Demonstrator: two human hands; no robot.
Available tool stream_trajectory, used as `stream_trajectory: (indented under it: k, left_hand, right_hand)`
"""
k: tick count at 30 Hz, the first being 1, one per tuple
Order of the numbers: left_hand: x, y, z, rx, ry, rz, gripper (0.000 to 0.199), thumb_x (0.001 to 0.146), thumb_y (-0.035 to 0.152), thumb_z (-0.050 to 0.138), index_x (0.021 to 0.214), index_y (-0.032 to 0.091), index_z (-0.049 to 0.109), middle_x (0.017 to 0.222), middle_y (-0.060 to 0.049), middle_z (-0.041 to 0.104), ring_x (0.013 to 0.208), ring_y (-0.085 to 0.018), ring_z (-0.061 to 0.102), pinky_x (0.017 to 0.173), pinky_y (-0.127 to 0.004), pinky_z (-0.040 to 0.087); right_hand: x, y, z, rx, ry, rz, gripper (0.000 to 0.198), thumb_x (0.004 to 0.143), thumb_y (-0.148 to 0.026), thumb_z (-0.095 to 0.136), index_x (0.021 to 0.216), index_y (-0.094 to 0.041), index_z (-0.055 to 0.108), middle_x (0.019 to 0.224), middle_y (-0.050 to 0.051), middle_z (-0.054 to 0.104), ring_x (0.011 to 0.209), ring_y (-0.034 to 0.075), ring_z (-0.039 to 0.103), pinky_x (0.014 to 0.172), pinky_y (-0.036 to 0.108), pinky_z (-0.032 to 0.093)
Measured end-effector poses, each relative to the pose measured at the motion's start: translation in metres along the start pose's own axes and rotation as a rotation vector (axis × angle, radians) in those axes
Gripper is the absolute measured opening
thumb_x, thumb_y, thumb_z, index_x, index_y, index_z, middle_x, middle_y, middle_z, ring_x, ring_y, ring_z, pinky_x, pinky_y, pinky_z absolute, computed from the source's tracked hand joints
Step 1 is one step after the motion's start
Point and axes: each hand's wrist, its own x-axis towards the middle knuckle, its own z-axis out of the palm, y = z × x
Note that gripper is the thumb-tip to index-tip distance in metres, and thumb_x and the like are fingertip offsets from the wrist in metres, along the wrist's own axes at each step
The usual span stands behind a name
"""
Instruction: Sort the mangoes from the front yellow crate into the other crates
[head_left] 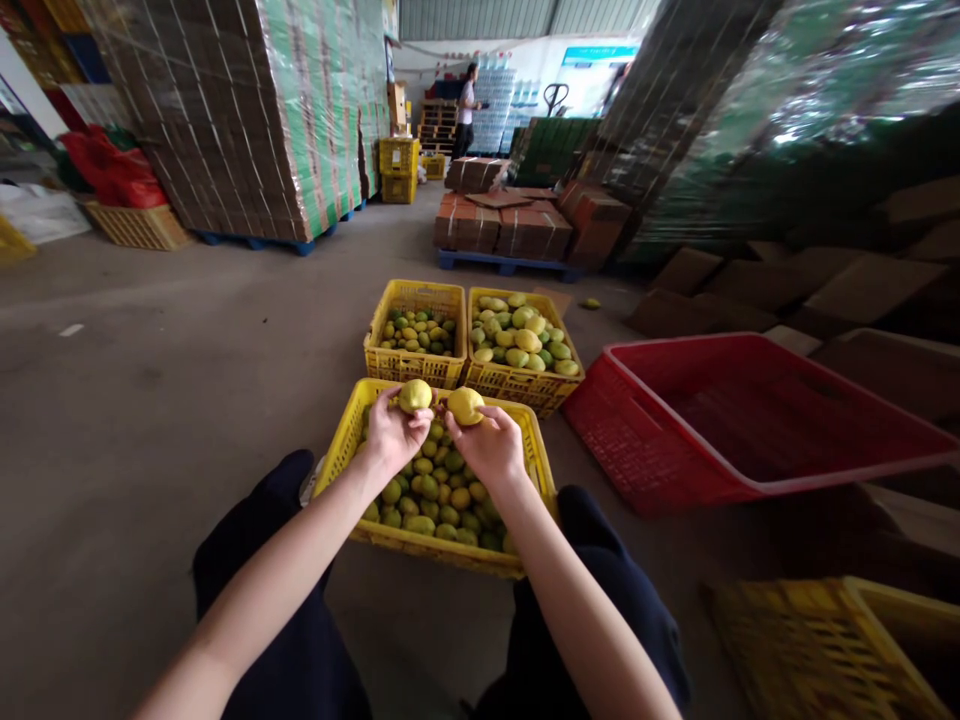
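My left hand [395,432] grips a yellow lemon [415,396] between thumb and fingers. Close beside it, my right hand [491,447] has its fingers around another yellow lemon [466,405]. Both hands are above the far half of a yellow plastic crate [341,440] that stands between my legs. Many green and yellowish lemons [429,488] fill the crate, partly hidden by my hands and forearms. Just beyond it, a yellow crate [415,370] at left has smaller greenish lemons low inside. The yellow crate [517,382] at right is heaped with larger, yellower lemons [517,335].
A large red crate [637,440] stands to the right, near loose cardboard [750,285]. Another yellow crate [795,640] sits at lower right. Ahead, bundled cardboard [517,230] lies on a blue pallet [502,264]. Wrapped stacks [225,120] rise at both sides. A person [465,105] is far back.
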Motion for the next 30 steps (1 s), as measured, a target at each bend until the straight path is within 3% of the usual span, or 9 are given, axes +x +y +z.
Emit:
stream_trajectory:
  k: [4, 10, 13, 15, 19, 22, 26, 30]
  left_hand:
    - [0.001, -0.002, 0.003, 0.052, 0.001, -0.034, 0.039, 0.099, 0.028, 0.03, 0.085, 0.01, 0.062, 0.07, -0.008, 0.059, 0.045, -0.007, 0.043, 0.034, -0.014, 0.035]
    - [0.004, -0.004, -0.001, 0.125, -0.026, -0.069, 0.037, 0.099, 0.036, 0.04, 0.086, 0.01, 0.063, 0.071, -0.009, 0.061, 0.045, -0.007, 0.042, 0.037, -0.016, 0.037]
    - [0.007, -0.006, -0.002, 0.228, -0.031, 0.011, 0.028, 0.096, 0.035, 0.049, 0.091, 0.011, 0.064, 0.072, -0.008, 0.063, 0.055, -0.011, 0.054, 0.05, -0.019, 0.048]
    - [0.007, -0.005, -0.002, 0.346, -0.047, 0.189, 0.016, 0.09, 0.024, 0.06, 0.101, 0.015, 0.066, 0.081, -0.007, 0.067, 0.068, -0.013, 0.062, 0.062, -0.021, 0.053]
    - [-0.002, 0.002, 0.002, 0.605, -0.161, 0.511, 0.052, 0.067, -0.002, 0.075, 0.112, 0.025, 0.069, 0.115, -0.006, 0.068, 0.104, -0.018, 0.064, 0.081, -0.019, 0.053]
    - [-0.009, 0.006, 0.001, 0.808, -0.204, 0.617, 0.059, 0.054, -0.006, 0.081, 0.106, 0.022, 0.072, 0.115, -0.008, 0.069, 0.106, -0.019, 0.063, 0.083, -0.018, 0.051]
    - [-0.009, 0.005, -0.005, 0.948, -0.217, 0.644, 0.055, 0.054, -0.003, 0.082, 0.101, 0.024, 0.073, 0.111, -0.008, 0.07, 0.098, -0.02, 0.064, 0.08, -0.021, 0.053]
    - [-0.005, 0.006, -0.006, 0.872, -0.209, 0.537, 0.052, 0.056, -0.005, 0.079, 0.1, 0.022, 0.074, 0.11, -0.009, 0.071, 0.095, -0.02, 0.066, 0.077, -0.021, 0.054]
  right_hand:
    - [0.002, -0.001, 0.001, -0.029, -0.022, 0.075, 0.016, 0.086, -0.025, 0.058, 0.096, -0.015, 0.066, 0.087, 0.008, 0.075, 0.082, 0.018, 0.072, 0.069, 0.027, 0.062]
    - [0.001, -0.002, 0.005, -0.08, -0.039, 0.118, 0.039, 0.091, -0.048, 0.054, 0.093, -0.011, 0.067, 0.084, 0.014, 0.075, 0.075, 0.018, 0.072, 0.068, 0.025, 0.06]
    - [-0.002, -0.004, 0.006, -0.078, -0.028, 0.079, 0.028, 0.089, -0.039, 0.056, 0.092, -0.014, 0.066, 0.082, 0.01, 0.075, 0.074, 0.018, 0.07, 0.07, 0.028, 0.06]
    - [-0.003, -0.006, 0.006, -0.069, -0.014, 0.028, 0.024, 0.087, -0.037, 0.057, 0.097, -0.017, 0.065, 0.084, 0.007, 0.075, 0.075, 0.019, 0.07, 0.067, 0.031, 0.059]
    - [-0.006, -0.01, 0.01, -0.125, -0.002, -0.071, 0.025, 0.084, -0.036, 0.06, 0.102, -0.02, 0.065, 0.093, 0.005, 0.074, 0.075, 0.02, 0.068, 0.059, 0.031, 0.056]
    - [-0.01, -0.012, 0.016, -0.248, -0.019, -0.251, 0.021, 0.077, -0.025, 0.067, 0.098, -0.021, 0.067, 0.094, 0.003, 0.073, 0.075, 0.016, 0.066, 0.062, 0.027, 0.053]
    - [-0.017, -0.014, 0.021, -0.399, -0.049, -0.462, 0.033, 0.065, -0.01, 0.076, 0.095, -0.023, 0.071, 0.1, -0.001, 0.072, 0.08, 0.012, 0.063, 0.067, 0.021, 0.05]
    - [-0.018, -0.015, 0.021, -0.43, -0.057, -0.474, 0.042, 0.06, -0.004, 0.077, 0.096, -0.024, 0.073, 0.104, 0.0, 0.073, 0.084, 0.014, 0.063, 0.076, 0.025, 0.05]
